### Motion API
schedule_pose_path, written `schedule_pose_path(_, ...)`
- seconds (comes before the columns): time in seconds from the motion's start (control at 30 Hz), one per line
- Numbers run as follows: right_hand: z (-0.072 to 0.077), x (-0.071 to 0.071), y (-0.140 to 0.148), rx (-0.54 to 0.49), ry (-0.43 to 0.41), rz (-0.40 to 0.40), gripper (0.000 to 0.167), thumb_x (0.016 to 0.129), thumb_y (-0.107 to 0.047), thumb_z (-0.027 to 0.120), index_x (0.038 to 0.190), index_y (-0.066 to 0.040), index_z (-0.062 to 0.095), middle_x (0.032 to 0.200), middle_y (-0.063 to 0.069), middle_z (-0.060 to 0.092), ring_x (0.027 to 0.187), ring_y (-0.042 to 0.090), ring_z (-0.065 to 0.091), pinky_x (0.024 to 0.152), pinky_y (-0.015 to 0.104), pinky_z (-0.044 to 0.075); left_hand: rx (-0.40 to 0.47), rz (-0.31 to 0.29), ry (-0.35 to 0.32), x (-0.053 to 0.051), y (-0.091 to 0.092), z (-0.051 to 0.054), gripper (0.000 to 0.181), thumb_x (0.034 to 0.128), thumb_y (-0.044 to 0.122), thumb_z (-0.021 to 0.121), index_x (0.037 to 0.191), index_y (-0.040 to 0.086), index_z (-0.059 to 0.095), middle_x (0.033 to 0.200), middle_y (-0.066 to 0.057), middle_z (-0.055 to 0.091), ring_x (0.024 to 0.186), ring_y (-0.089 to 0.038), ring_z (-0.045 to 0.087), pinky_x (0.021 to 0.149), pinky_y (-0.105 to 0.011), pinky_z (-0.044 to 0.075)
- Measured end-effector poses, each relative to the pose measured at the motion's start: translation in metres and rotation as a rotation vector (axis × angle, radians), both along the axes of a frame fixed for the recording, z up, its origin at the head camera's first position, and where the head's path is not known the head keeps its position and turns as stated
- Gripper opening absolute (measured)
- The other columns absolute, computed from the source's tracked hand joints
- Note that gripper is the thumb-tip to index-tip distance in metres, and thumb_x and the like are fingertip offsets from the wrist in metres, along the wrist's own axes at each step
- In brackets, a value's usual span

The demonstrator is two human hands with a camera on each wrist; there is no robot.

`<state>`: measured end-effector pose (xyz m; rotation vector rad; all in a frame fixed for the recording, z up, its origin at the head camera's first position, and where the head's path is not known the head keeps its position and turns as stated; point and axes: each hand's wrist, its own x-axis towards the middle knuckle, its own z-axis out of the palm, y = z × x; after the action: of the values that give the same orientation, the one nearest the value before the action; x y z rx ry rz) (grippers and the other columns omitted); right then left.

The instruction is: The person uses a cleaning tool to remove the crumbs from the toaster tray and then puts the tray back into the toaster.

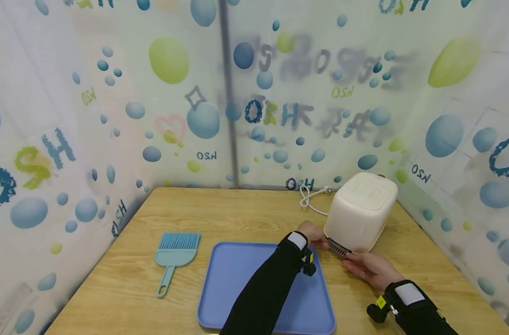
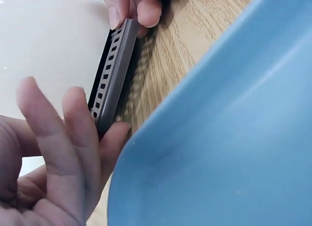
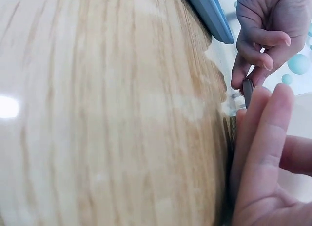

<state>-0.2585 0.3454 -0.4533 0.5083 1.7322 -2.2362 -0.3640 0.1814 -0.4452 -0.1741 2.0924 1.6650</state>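
A cream-white appliance with rounded corners stands at the back right of the table. At its lower front edge is a grey slotted strip, like the front of a shallow tray, with a row of small square holes. My left hand pinches one end of this strip, and my right hand pinches the other. In the left wrist view the grey strip lies close along the white body, a dark gap between them. How far it reaches inside is hidden.
A blue tray lies on the wooden table under my left forearm. Left of it rests a light-blue dustpan with a comb-like edge. The appliance's white cord is coiled behind. Patterned curtains surround the table.
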Motion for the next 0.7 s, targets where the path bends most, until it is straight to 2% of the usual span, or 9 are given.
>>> schedule_pose_path(0.2, 0.003, 0.002, -0.007, 0.034, -0.01, -0.003, 0.024, 0.1, 0.002, 0.053, 0.121, 0.01, 0.044, 0.085, 0.011, 0.071, 0.08, 0.017, 0.072, 0.08, 0.027, 0.059, -0.121, -0.06, 0.102, -0.004, -0.003, -0.001, 0.027, 0.0738, -0.017, 0.072, 0.054, -0.005, 0.059, 0.04, -0.004, 0.049, 0.032, -0.009, 0.044, 0.033, -0.018, 0.033)
schedule_pose_path(0.23, 0.003, 0.002, -0.008, 0.04, -0.01, -0.003, 0.024, 0.1, 0.002, 0.053, 0.121, 0.01, 0.044, 0.085, 0.011, 0.071, 0.079, 0.017, 0.072, 0.08, 0.027, 0.059, -0.148, -0.075, 0.13, -0.004, -0.004, 0.0, 0.028, 0.073, -0.017, 0.073, 0.053, -0.004, 0.059, 0.04, -0.003, 0.049, 0.032, -0.009, 0.044, 0.033, -0.018, 0.033)
schedule_pose_path(0.37, 0.005, 0.005, -0.012, 0.064, -0.016, -0.003, 0.031, 0.099, 0.002, 0.055, 0.125, 0.012, 0.041, 0.086, 0.012, 0.069, 0.079, 0.017, 0.072, 0.079, 0.027, 0.059, -0.182, -0.124, 0.168, -0.002, -0.01, 0.003, 0.034, 0.0727, -0.018, 0.071, 0.047, -0.001, 0.056, 0.04, -0.004, 0.05, 0.031, -0.009, 0.042, 0.033, -0.019, 0.031)
schedule_pose_path(0.47, 0.005, 0.006, -0.014, 0.063, -0.011, 0.015, 0.035, 0.099, 0.001, 0.056, 0.126, 0.014, 0.039, 0.089, 0.013, 0.067, 0.08, 0.018, 0.072, 0.081, 0.029, 0.059, -0.248, -0.156, 0.215, 0.001, -0.013, 0.005, 0.041, 0.072, -0.017, 0.071, 0.042, 0.004, 0.054, 0.038, -0.002, 0.048, 0.03, -0.008, 0.038, 0.033, -0.019, 0.028)
schedule_pose_path(0.6, 0.004, 0.008, -0.016, 0.052, 0.009, 0.045, 0.031, 0.097, 0.002, 0.056, 0.122, 0.014, 0.041, 0.09, 0.013, 0.067, 0.08, 0.017, 0.071, 0.081, 0.029, 0.059, -0.426, -0.207, 0.33, 0.006, -0.016, 0.008, 0.044, 0.0713, -0.009, 0.076, 0.039, 0.009, 0.052, 0.036, 0.002, 0.041, 0.03, -0.007, 0.033, 0.034, -0.02, 0.025)
schedule_pose_path(0.7, 0.003, 0.01, -0.017, 0.032, 0.007, 0.07, 0.028, 0.096, 0.003, 0.056, 0.118, 0.012, 0.043, 0.089, 0.012, 0.067, 0.08, 0.017, 0.071, 0.082, 0.029, 0.059, -0.51, -0.232, 0.364, 0.009, -0.017, 0.008, 0.041, 0.0736, -0.004, 0.078, 0.041, 0.009, 0.056, 0.036, 0.004, 0.043, 0.03, -0.007, 0.035, 0.034, -0.02, 0.026)
